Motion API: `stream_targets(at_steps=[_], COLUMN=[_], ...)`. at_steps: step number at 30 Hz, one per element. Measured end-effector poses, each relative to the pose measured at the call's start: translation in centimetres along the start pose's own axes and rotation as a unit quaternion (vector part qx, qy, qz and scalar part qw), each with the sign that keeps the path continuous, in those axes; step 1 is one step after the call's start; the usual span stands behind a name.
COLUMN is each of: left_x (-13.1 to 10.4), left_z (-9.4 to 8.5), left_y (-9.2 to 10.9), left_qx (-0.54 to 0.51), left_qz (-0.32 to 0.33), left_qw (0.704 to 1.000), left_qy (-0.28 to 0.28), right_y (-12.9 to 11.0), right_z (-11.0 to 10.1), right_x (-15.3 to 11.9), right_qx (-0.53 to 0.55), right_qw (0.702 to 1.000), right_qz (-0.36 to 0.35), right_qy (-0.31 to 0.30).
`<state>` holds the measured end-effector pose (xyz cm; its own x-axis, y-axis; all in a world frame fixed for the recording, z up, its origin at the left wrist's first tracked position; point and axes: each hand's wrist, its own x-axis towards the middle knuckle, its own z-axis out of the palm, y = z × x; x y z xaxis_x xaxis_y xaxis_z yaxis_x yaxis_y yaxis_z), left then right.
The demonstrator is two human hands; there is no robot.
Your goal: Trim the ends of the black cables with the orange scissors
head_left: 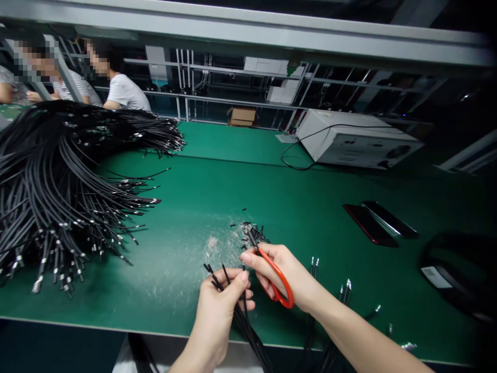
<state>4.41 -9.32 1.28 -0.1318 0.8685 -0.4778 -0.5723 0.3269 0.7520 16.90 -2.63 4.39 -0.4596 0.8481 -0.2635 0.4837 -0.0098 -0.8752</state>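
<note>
My left hand (223,305) is closed around several thin black cables (248,331), their ends poking up past the thumb and fingers. Just right of it, my right hand (285,269) grips red-handled scissors (280,277), with the dark blades pointing up and left. One cable tip stands between the two hands, close to my right fingertips. Beyond the blades lies a small heap of cut black pieces (258,234). Fine pale strands (213,243) are scattered over the green tabletop (186,207) around it. Whether the blades touch a cable cannot be made out.
A large pile of black cables (46,171) covers the left side. More cables with silvery ends (347,290) lie by my right forearm. Two phones (370,225), a black object with a white label (437,277) and a white machine (349,140) sit rightward. Seated people (126,93) are at back left.
</note>
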Motion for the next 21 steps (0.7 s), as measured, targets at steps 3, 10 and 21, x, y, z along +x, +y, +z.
stream_targets(at_steps=[3, 10, 21], left_x=[-0.1, -0.1, -0.1], left_z=[-0.1, -0.1, -0.6], left_y=[0.0, -0.2, 0.2], left_qx=[-0.006, -0.028, -0.049], left_qz=[0.001, -0.005, -0.035], left_qw=[1.000, 1.000, 0.998], left_qy=[0.008, 0.012, -0.002], right_y=[-0.2, -0.1, 1.7], right_z=[1.1, 1.2, -1.8], right_x=[0.1, -0.4, -1.6], right_qx=[0.086, -0.209, -0.476], right_qw=[0.996, 0.964, 0.855], right_qz=[0.019, -0.145, -0.200], right_qy=[0.003, 0.081, 0.055])
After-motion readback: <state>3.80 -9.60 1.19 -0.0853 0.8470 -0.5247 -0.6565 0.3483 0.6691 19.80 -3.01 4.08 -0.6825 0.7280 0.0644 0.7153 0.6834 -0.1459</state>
